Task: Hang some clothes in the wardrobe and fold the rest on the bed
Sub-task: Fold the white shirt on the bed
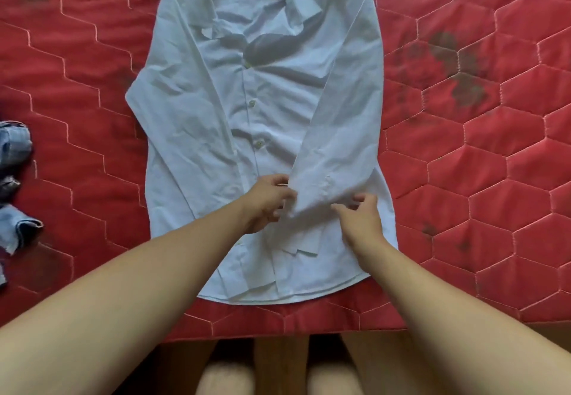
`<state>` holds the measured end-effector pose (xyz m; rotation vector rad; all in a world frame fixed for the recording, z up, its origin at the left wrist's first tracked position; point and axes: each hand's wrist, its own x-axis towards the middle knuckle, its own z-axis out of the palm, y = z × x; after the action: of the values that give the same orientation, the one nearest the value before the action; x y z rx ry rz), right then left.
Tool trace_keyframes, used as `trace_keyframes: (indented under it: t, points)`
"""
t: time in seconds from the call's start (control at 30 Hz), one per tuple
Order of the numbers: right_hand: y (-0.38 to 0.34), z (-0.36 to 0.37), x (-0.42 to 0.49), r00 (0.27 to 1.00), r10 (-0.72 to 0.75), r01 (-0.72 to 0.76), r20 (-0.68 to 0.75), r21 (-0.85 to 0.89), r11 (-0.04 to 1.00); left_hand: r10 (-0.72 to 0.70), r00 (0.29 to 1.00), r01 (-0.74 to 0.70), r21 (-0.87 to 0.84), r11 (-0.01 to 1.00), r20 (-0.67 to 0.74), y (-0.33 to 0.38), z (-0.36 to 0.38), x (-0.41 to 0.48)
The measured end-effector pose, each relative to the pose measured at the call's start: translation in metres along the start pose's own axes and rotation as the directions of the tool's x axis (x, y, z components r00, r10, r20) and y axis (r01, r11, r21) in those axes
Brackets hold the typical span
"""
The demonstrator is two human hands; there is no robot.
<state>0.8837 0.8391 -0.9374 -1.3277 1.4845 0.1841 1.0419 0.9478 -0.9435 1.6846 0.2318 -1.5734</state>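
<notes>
White dress shirt (262, 122), buttoned and face up, lies on the red quilted bedspread (479, 163) near the bed's front edge, both sleeves folded inward to narrow it. Head view: my left hand (265, 203) grips the cuff (309, 192) of the sleeve nearer my right. My right hand (361, 221) pinches its other edge, apparently to square it. A denim garment (15, 184) lies at the left edge.

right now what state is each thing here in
white shirt: laid flat, front up, buttoned, collar rumpled
sleeve: folded in across the shirt front
left hand: grips the sleeve's cuff
right hand: fingers curled at the sleeve's edge, hold unclear
blue clothes: crumpled, not folded
red bedcover: spread flat, dark marks
</notes>
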Motion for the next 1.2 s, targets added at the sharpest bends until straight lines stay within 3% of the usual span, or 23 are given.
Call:
trace_keyframes:
  t: [0.1, 0.17, 0.27, 0.37, 0.43, 0.57, 0.63, 0.7, 0.83, 0.9, 1.0, 1.13, 1.2]
  points:
    - [0.002, 0.009, 0.011, 0.983, 0.169, -0.181, 0.078, 0.198, 0.963, 0.019, 0.999, -0.024, 0.125, 0.992, 0.034, -0.019, -0.004, 0.001]
    - [-0.003, 0.015, 0.014, 0.972, 0.166, -0.204, 0.167, 0.241, 0.949, 0.014, 0.998, -0.021, 0.106, 0.994, 0.060, -0.021, -0.004, 0.002]
    - [-0.008, 0.019, 0.013, 0.981, 0.139, -0.172, 0.133, 0.282, 0.944, -0.005, 0.997, 0.006, -0.002, 1.000, 0.082, -0.017, -0.010, -0.004]
    - [-0.008, 0.026, 0.006, 0.970, 0.186, -0.235, 0.159, 0.396, 0.888, -0.026, 0.994, 0.025, 0.009, 1.000, 0.105, -0.024, -0.023, -0.016]
    - [-0.006, 0.035, 0.000, 0.961, 0.207, -0.262, 0.182, 0.372, 0.891, -0.056, 0.990, 0.051, 0.043, 0.998, 0.126, -0.036, -0.027, -0.023]
    - [0.006, 0.043, -0.009, 0.985, 0.167, -0.172, 0.045, 0.206, 0.963, -0.090, 0.988, 0.070, 0.154, 0.986, 0.128, -0.061, -0.031, -0.029]
    - [0.015, 0.041, -0.013, 0.982, 0.168, -0.180, 0.087, 0.154, 0.971, -0.089, 0.989, 0.061, 0.226, 0.972, 0.114, -0.068, -0.033, -0.027]
    - [0.020, 0.039, -0.013, 0.967, 0.202, -0.223, 0.156, 0.128, 0.966, -0.048, 0.996, 0.018, 0.339, 0.940, 0.081, -0.069, -0.034, -0.024]
    - [0.015, 0.031, -0.012, 0.944, 0.232, -0.255, 0.234, 0.071, 0.964, 0.106, 0.994, -0.078, 0.694, 0.716, 0.002, -0.053, -0.038, -0.016]
    - [0.005, 0.027, -0.013, 0.949, 0.216, -0.236, 0.228, 0.063, 0.970, 0.151, 0.988, -0.095, 0.721, 0.686, -0.013, -0.041, -0.041, -0.010]
    - [-0.017, 0.020, -0.001, 0.976, 0.183, -0.198, 0.121, 0.130, 0.971, 0.219, 0.975, -0.138, 0.671, 0.728, -0.038, -0.015, -0.046, -0.003]
    - [-0.051, 0.007, 0.040, 0.980, 0.197, -0.198, 0.040, 0.339, 0.920, 0.310, 0.951, -0.220, 0.673, 0.706, -0.014, 0.026, -0.040, 0.016]
    - [-0.070, 0.003, 0.056, 0.977, 0.211, -0.202, 0.040, 0.509, 0.837, 0.396, 0.918, -0.279, 0.675, 0.683, -0.021, 0.048, -0.033, 0.029]
